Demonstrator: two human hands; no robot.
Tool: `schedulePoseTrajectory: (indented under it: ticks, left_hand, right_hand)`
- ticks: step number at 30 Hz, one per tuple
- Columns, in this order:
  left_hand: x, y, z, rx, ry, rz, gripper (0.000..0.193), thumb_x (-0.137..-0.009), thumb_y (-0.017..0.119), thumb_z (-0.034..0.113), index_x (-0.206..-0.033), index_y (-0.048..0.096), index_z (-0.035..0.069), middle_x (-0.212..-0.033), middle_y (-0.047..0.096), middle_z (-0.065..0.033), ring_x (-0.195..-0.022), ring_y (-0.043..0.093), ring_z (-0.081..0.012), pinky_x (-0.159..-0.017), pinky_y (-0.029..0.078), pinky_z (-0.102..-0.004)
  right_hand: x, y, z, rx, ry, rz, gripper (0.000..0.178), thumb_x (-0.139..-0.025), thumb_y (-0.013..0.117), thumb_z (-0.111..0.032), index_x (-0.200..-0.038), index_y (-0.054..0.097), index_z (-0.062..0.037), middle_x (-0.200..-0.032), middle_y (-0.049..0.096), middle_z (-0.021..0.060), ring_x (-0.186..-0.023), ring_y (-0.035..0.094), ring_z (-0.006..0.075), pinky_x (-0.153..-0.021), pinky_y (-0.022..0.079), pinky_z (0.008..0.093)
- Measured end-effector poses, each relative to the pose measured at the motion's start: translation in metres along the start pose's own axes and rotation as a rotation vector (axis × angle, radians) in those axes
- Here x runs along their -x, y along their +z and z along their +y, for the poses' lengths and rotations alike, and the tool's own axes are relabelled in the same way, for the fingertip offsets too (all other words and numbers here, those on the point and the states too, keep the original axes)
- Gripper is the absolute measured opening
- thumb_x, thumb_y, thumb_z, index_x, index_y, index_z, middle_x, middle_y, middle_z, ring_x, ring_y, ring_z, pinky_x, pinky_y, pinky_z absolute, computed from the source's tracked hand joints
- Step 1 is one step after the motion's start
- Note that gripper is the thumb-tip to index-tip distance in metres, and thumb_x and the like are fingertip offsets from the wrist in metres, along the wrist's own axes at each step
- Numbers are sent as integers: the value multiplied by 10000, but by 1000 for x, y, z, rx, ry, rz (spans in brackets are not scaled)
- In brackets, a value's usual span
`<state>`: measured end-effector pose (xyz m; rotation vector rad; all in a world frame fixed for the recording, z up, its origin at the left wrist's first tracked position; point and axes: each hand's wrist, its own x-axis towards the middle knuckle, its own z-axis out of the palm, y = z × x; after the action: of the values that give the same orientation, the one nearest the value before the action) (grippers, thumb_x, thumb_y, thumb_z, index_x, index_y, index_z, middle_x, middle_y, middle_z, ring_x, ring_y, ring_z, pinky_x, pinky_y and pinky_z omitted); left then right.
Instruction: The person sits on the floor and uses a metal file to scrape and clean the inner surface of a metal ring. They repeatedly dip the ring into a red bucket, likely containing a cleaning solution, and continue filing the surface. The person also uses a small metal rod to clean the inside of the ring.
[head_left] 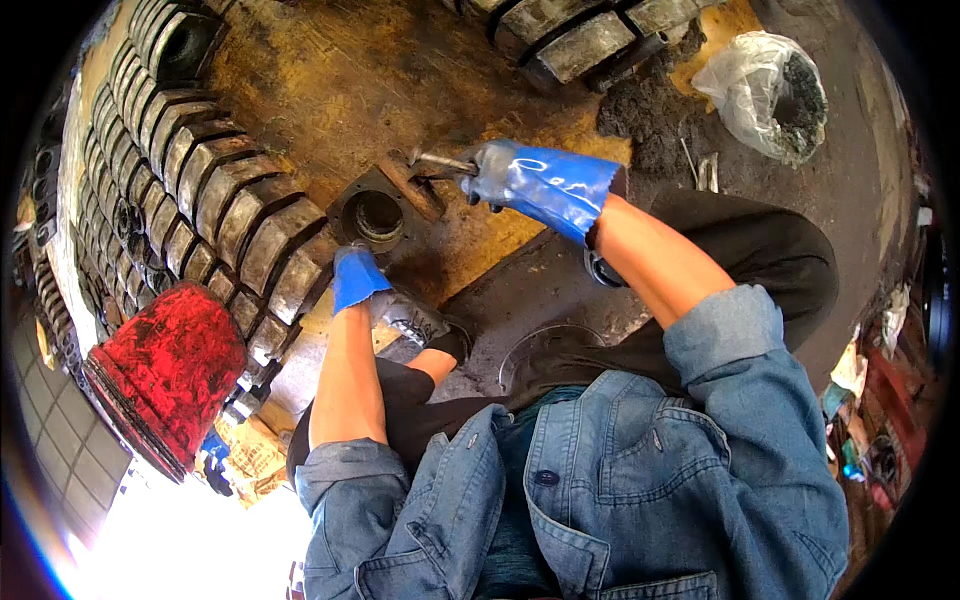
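Observation:
A squarish, dirty metal part with a round bore stands on the stained floor in front of me. At its near edge is my left hand, in a blue-cuffed glove; its fingers are too foreshortened to read. My right hand, gloved in grey and blue, is closed around a slim metal rod to the right of the part. A thick rusty bar sits at the rod's far end, beside the bore, so together they look like a hammer. Whether rod and bar are joined is not clear.
Rows of similar worn metal blocks line the left, with more blocks at the far side. A red bucket lies tilted at the left. A clear plastic bag of dark material is at the far right, near dark grit.

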<state>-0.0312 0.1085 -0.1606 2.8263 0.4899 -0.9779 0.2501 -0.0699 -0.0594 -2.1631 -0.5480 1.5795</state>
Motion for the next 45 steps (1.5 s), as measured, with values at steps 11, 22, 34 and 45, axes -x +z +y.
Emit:
schedulePoseTrajectory:
  ticks: [11, 22, 34, 45]
  left_hand:
    - [8, 19, -22, 122, -71, 63, 275, -542, 736, 268, -693, 675, 47, -755, 646, -206, -753, 644, -365, -690, 515, -406]
    - [-4, 27, -24, 10, -25, 67, 311, -566, 735, 326, -704, 693, 50, -756, 653, -202, -741, 650, -345, -674, 515, -397]
    - [19, 0, -22, 55, -25, 86, 365, -546, 742, 357, -711, 697, 35, -769, 659, -198, -763, 649, -354, -715, 515, -401]
    - [16, -3, -20, 123, -38, 69, 301, -560, 710, 277, -718, 690, 22, -775, 645, -218, -777, 639, -374, -730, 513, -414]
  right_hand:
    - [3, -2, -39, 614, -302, -134, 214, -825, 534, -238, -908, 671, -95, -865, 664, 124, -821, 632, 291, -705, 489, 403]
    - [-1, 58, 45, -120, 59, 99, 293, -910, 525, -136, -1185, 585, -57, -787, 663, 104, -645, 622, 138, -517, 494, 284]
    - [41, 46, 12, -548, -67, 23, 178, -909, 524, -99, -1056, 625, -109, -881, 694, 89, -605, 603, 95, -495, 500, 238]
    - [34, 37, 13, -545, -87, -69, 303, -928, 476, -93, -1223, 530, -47, -847, 697, 81, -564, 600, 85, -463, 477, 236]
